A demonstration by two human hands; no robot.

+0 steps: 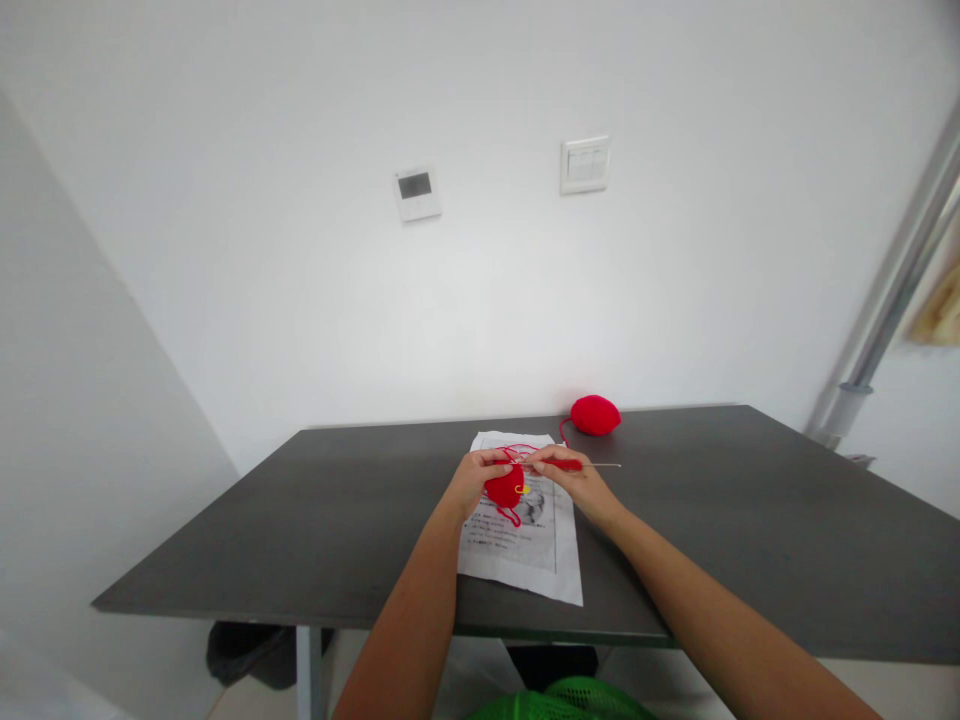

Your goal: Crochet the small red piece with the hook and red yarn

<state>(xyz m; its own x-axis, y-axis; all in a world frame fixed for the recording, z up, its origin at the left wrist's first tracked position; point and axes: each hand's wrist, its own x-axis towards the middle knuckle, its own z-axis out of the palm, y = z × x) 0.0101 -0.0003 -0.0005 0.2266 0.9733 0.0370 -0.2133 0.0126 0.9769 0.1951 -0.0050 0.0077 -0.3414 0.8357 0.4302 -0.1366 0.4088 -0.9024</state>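
Observation:
My left hand [478, 478] is closed on a small round piece of red crochet work [504, 488]. A yellow stitch marker [523, 490] hangs at the right side of the piece, and a loose loop of red yarn dangles below it. My right hand [568, 470] grips a crochet hook [600, 465] with a red handle; its thin shaft sticks out to the right. The hook's tip meets the top of the red piece between my fingers, where details are too small to make out. Red yarn runs over both hands.
Beneath my hands a printed paper sheet [517, 578] lies on the dark grey table [360, 530]. A ball of red yarn [595, 415] rests at the table's back edge by the white wall. Below the table are a black bin [259, 655] and a green mesh item [570, 700].

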